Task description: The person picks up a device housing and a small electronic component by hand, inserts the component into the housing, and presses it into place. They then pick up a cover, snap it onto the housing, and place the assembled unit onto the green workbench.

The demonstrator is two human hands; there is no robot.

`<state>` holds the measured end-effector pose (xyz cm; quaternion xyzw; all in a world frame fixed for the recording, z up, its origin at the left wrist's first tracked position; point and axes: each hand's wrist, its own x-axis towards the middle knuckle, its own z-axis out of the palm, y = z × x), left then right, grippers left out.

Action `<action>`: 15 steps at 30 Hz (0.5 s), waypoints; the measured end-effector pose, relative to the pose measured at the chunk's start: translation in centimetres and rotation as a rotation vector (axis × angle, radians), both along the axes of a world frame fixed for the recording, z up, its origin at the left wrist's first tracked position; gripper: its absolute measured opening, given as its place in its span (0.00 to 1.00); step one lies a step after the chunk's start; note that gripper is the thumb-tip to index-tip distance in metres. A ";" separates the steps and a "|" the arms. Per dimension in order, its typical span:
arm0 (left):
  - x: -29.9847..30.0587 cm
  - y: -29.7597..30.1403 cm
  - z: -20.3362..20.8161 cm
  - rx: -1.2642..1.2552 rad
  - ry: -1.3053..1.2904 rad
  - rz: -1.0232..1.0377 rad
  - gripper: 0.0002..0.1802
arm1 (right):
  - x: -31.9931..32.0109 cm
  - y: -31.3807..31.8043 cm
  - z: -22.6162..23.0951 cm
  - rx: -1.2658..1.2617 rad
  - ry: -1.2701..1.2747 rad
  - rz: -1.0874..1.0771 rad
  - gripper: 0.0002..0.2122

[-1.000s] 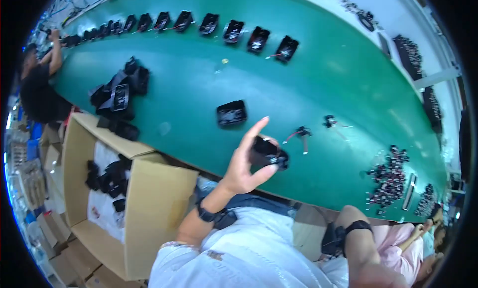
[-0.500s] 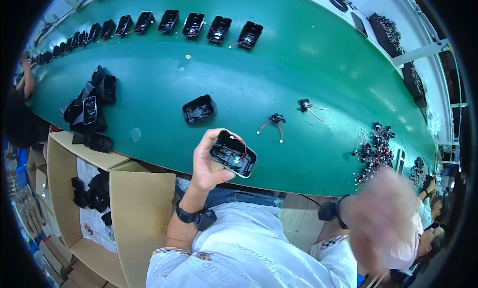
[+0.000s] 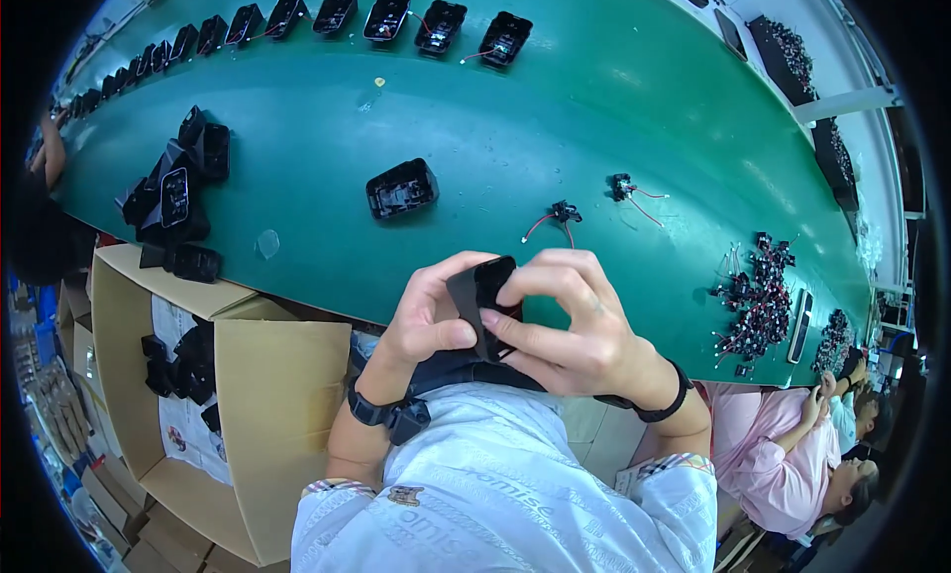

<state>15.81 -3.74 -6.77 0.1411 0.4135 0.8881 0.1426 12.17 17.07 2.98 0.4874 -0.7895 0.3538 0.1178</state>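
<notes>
Left hand [image 3: 424, 313]: fingers curled round a black plastic box-shaped housing [image 3: 468, 298], gripping it above the surface's near edge [image 3: 634, 350]. Right hand [image 3: 584, 325]: fingers part-bent, thumb and fingertips at the housing's open side; can't tell if they pinch a small part. Housing tilted, its inside mostly hidden.

One open black plastic housing [image 3: 401, 190] sits alone beyond the hands, hollow side showing. Back row of open black housings [image 3: 285, 18]: several hold red-wired parts, some wires hanging over rims. Left: jumbled heap of black housings [image 3: 174, 199]. Open brown cardboard box [image 3: 287, 415]: black plastic parts [image 3: 191, 363] inside on a white sheet [image 3: 195, 456]. Right: two small black red-wired components [image 3: 621, 188], plus a pile of similar ones [image 3: 759, 311].
</notes>
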 end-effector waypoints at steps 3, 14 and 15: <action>-0.5 0.1 0.7 -0.028 -0.024 -0.031 0.45 | -1.0 -0.1 0.2 -0.061 -0.177 0.049 0.15; -1.9 -1.6 4.8 -1.045 0.449 0.838 0.18 | -10.9 1.8 1.2 0.134 0.106 -0.261 0.16; -2.7 -1.9 5.2 -1.111 0.504 0.989 0.16 | -13.2 2.0 0.2 0.167 0.159 -0.326 0.15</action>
